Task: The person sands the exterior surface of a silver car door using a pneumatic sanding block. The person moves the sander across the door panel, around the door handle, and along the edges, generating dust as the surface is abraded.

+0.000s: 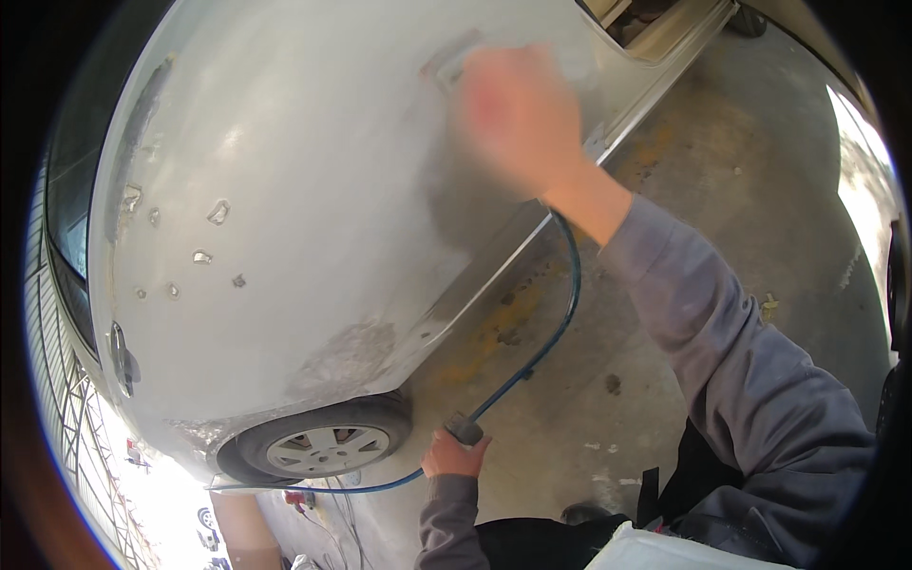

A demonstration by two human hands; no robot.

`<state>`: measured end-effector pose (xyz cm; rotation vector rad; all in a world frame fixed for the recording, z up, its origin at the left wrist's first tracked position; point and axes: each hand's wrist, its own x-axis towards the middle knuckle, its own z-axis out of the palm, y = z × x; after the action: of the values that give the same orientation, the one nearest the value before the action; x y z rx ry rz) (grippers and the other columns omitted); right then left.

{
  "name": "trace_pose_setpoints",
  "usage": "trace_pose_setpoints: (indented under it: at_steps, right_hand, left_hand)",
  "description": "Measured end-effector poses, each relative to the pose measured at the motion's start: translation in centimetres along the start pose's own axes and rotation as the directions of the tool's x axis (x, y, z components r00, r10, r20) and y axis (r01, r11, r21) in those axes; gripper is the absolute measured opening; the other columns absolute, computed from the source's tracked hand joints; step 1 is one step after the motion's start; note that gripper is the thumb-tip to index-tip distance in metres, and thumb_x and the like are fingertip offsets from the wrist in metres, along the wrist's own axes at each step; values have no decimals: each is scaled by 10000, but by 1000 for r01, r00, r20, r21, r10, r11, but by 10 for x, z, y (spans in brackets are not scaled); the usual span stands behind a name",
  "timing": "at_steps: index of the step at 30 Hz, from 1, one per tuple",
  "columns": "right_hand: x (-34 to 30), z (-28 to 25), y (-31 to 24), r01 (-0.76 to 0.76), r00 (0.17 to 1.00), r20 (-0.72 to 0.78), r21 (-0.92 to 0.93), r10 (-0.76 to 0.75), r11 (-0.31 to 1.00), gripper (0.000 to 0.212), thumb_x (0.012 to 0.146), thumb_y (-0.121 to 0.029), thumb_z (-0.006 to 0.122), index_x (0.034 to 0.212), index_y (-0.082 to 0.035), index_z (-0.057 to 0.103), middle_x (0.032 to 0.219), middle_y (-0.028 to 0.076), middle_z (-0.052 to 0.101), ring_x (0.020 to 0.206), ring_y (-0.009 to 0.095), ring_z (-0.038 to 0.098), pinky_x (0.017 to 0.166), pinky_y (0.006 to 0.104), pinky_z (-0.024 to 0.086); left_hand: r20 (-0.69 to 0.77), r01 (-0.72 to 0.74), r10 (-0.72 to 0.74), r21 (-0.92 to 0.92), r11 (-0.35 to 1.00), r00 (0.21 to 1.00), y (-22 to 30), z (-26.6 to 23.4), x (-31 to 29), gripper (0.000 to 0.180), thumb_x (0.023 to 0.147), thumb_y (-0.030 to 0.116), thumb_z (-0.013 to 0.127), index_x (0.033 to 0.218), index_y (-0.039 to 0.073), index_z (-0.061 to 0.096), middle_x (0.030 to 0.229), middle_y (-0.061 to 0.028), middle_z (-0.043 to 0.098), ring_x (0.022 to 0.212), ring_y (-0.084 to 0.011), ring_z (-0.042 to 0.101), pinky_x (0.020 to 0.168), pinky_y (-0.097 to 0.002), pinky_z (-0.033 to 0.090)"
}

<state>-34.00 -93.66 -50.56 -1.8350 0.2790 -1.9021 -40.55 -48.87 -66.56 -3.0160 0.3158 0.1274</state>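
Note:
My right hand (513, 114), smeared by motion, is over the dull grey-white side panel of a car (313, 180). Its fingers do not show clearly, and anything under them is hidden. A brownish scuffed patch (451, 55) shows beside it on the panel. Lower down, near the rear wheel (328, 448), my left hand (454, 458) is closed on a small dark grey block (464, 427). A blue hose (532, 366) curves from below my right wrist down to that block and continues left past my left hand.
Several small bare-metal spots (218, 211) mark the panel near the door handle (120, 359). A rough patch (347, 356) lies above the wheel. An open doorway of the car (655, 24) is at the top right. The stained concrete floor (722, 161) spreads along the car.

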Motion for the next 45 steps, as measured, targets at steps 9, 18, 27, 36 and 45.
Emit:
trace_pose_setpoints:
  at_steps: [9,18,27,36,45]
  right_hand:
    - [-52,-1,-38,90,948,299,79,-110,993,218,845,-134,753,1019,-225,658,942,52,619,945,290,649,634,464,562]
    - [-18,11,-53,84,990,111,66,-91,994,196,852,-105,736,966,-210,615,949,74,606,932,307,655,625,464,554]
    - [-68,12,2,124,965,234,3,-121,992,288,829,-124,793,1055,-274,694,1016,93,601,821,322,670,601,454,558]
    - [-116,25,-70,257,919,281,103,-276,961,284,795,-99,765,1029,-241,686,953,75,563,798,290,641,577,424,515]
    - [-86,0,-4,5,999,46,9,-5,1000,284,838,-104,760,1089,-220,693,962,111,614,946,361,682,711,464,594]
  left_hand:
    - [52,8,-8,-3,1000,999,3,1,7,860,721,638,913,1204,-4,604,1009,-201,791,963,-412,768,890,-506,572]
    - [-7,-19,19,18,1000,1000,3,1,9,923,720,594,925,1326,-12,580,1071,-206,797,1009,-393,772,907,-498,570]
    - [55,18,-20,29,999,998,8,-3,5,1070,740,582,913,1500,-37,486,1109,-193,803,1028,-386,775,919,-497,567]
    - [153,-6,-3,61,998,988,6,-1,8,1086,752,577,901,1543,-24,461,1115,-192,805,1048,-378,776,923,-495,572]
    - [114,-10,7,27,1000,993,-3,18,11,1095,737,570,912,1532,-25,452,1099,-216,801,1013,-410,777,896,-508,587]
